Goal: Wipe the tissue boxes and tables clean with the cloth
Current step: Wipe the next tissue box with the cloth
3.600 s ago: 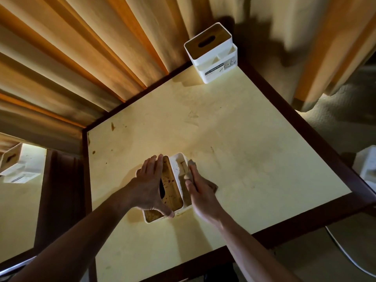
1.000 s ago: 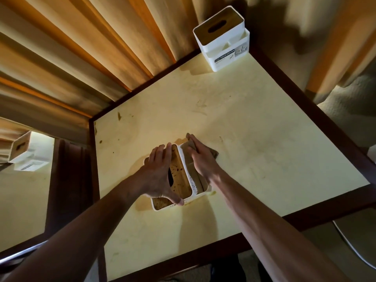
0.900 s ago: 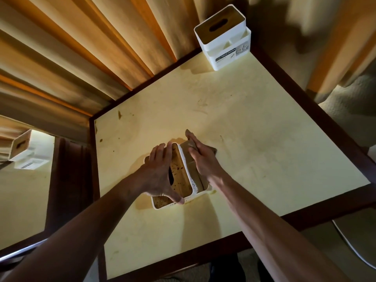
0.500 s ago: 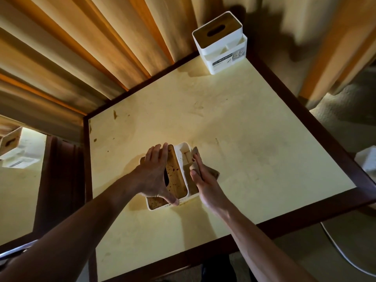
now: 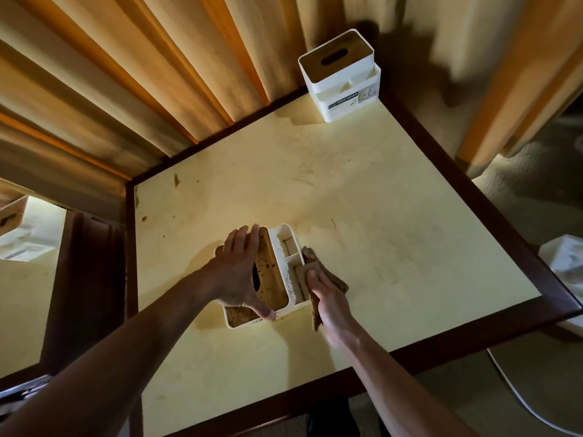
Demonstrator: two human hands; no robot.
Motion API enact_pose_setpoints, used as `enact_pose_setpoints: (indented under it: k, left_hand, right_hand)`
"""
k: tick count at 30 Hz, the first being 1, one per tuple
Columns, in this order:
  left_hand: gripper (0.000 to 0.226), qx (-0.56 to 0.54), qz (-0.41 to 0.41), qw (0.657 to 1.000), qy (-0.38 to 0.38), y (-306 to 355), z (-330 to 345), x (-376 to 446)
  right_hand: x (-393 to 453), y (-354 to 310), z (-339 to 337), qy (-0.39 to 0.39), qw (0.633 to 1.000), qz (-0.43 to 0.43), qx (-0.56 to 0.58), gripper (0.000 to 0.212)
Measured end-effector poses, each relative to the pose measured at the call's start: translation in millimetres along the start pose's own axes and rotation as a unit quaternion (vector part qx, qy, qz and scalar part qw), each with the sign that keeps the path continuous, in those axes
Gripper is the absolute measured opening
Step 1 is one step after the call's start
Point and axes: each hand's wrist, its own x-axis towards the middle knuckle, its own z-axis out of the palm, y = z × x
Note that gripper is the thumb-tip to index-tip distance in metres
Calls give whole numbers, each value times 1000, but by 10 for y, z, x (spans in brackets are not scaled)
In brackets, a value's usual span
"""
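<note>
A white tissue box [image 5: 285, 257] with a stained brown lid and side compartments stands near the front of the cream table [image 5: 362, 222]. My left hand [image 5: 238, 272] lies over its lid and grips it, thumb at the near end. My right hand [image 5: 325, 293] holds a brown cloth [image 5: 314, 299] against the box's right side wall. A second white tissue box [image 5: 342, 80] stands at the table's far corner.
Orange and tan curtains [image 5: 142, 74] hang behind the table. A dark wooden frame [image 5: 467, 187] rims the table. Another table with a tissue box [image 5: 22, 238] sits at the left. A white object [image 5: 564, 263] and a white cable [image 5: 530, 408] lie on the right.
My right hand has slid the cloth back along the box's right side, from its far end toward its near end. My left hand has kept its hold on the lid.
</note>
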Motion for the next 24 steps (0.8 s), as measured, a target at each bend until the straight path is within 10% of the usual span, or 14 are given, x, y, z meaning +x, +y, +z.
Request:
enact_pose_setpoints:
  k: [13,24]
  left_hand:
    - [167,3,47,999,-22,-176,-81,-85]
    - [170,-22,73,997,2,-301,59,-84]
  right_hand:
    - [27,-755,465,28,974,-85,-207,27]
    - [412,-859,897,6,921,44,-388,31]
